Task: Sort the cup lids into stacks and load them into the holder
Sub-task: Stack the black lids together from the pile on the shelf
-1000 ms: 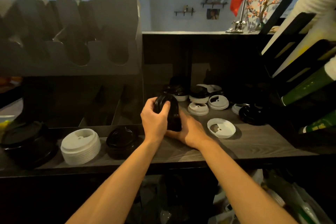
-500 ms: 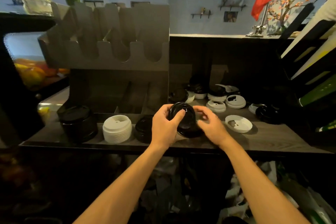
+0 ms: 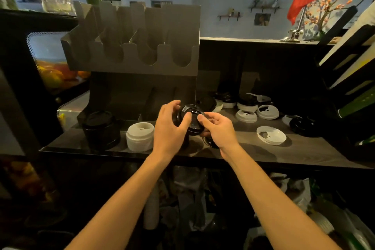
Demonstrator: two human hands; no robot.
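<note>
On the dark wood-grain counter (image 3: 253, 153), below the grey slotted holder (image 3: 142, 50), I see both forearms stretched forward, the hands meeting just above the surface. The left hand (image 3: 170, 128) curls round the left side of a short stack of black lids (image 3: 190, 114), thumb laid across its top. The right hand (image 3: 219, 128) pinches the stack's right rim, and the top face tilts toward me. A white lid stack (image 3: 140, 136) stands just left of the left hand; the raised marks on the lids are too small for me to read
</note>
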